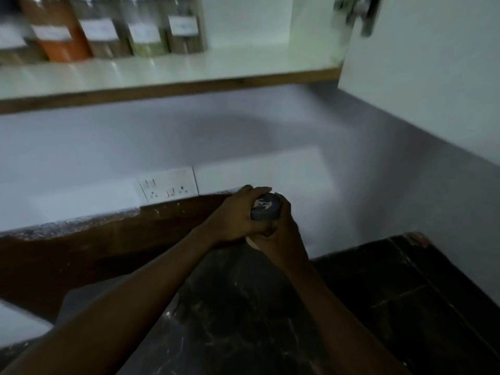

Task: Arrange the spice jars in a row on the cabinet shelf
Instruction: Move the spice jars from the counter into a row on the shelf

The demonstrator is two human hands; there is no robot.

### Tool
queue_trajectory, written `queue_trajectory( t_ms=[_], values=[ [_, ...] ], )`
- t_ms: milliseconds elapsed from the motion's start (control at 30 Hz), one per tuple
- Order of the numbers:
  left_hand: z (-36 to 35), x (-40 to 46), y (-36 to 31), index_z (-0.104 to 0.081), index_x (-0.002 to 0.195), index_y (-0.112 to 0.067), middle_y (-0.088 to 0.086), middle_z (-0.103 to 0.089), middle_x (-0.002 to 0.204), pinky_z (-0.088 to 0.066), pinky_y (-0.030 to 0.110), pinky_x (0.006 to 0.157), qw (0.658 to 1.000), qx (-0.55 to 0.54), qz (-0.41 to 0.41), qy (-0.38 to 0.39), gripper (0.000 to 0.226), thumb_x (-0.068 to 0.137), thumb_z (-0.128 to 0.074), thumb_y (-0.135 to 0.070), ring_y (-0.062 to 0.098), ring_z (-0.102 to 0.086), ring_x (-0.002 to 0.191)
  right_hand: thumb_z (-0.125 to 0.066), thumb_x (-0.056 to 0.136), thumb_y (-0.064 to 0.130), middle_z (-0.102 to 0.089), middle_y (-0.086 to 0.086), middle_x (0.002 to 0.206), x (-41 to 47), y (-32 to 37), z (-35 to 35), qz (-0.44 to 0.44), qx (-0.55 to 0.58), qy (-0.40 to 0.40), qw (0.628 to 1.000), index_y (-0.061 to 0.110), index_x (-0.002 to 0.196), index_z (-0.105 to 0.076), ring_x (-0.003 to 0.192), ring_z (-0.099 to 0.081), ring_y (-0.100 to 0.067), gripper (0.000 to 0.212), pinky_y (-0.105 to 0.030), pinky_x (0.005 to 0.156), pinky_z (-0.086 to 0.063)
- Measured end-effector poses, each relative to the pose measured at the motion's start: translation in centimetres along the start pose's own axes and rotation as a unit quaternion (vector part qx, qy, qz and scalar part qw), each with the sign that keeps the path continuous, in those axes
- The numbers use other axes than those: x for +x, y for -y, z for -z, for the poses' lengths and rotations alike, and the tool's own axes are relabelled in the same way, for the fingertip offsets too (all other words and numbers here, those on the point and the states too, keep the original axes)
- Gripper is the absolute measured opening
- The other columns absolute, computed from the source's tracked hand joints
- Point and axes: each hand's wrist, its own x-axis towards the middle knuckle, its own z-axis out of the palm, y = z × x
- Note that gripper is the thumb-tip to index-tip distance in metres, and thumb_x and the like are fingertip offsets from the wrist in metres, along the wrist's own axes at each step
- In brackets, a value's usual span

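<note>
Both hands wrap one jar (263,209): the left hand (238,215) curls over its grey lid, the right hand (281,231) grips lower down. Well above and left of the grip, five jars (108,31) already line the shelf (189,69); this one seems left to place.

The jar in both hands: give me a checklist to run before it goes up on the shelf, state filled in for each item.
1. Grip: left hand and right hand both wrap the jar: ok.
2. Grey lid fully tight: cannot tell.
3. Free shelf space right of the jar row: ok.
4. Cabinet door open: ok.
5. Jar contents and label: cannot tell, hands cover them.
</note>
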Motion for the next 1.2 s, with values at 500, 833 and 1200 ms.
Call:
queue_trajectory(
  t_ms=[500, 833, 1200],
  values=[
    [27.8, 3.8, -14.0, -0.057, 0.143, -0.028, -0.013, -0.064, 0.137, -0.051, 0.016, 0.101, 0.96, 0.027, -0.178, -0.214, 0.07, 0.082, -0.086, -0.045, 0.001, -0.062, 0.123, -0.083, 0.071, 0.051, -0.057, 0.011, 0.133, 14.3, 25.6, 7.8, 0.303, 0.047, -0.074, 0.949, 0.032, 0.149, -0.033, 0.109, -0.06, 0.01, 0.094, 0.0, 0.081, -0.047],
    [34.5, 13.0, -10.4, -0.06, 0.144, -0.018, 0.006, -0.063, 0.144, -0.047, 0.033, 0.102, 0.977, 0.183, 0.016, -0.109, 0.052, 0.093, -0.071, -0.02, 0.025, -0.06, 0.127, -0.093, 0.065, 0.048, -0.055, -0.006, 0.133, 26.8, 25.6, 4.5, 0.17, 0.044, -0.07, 0.982, 0.025, 0.143, -0.043, 0.122, -0.059, -0.026, 0.095, -0.042, 0.099, -0.056],
    [36.5, 18.6, -10.5, -0.064, 0.111, -0.014, 0.009, -0.064, 0.13, -0.049, 0.038, 0.095, 0.973, 0.216, 0.068, -0.036, 0.028, 0.085, -0.075, -0.014, 0.029, -0.06, 0.117, -0.09, 0.073, 0.043, -0.049, -0.01, 0.137, 30.6, 23.4, 3.7, 0.063, 0.047, -0.026, 0.997, 0.014, 0.14, -0.04, 0.127, -0.054, -0.031, 0.088, -0.047, 0.105, -0.052]
  ],
)
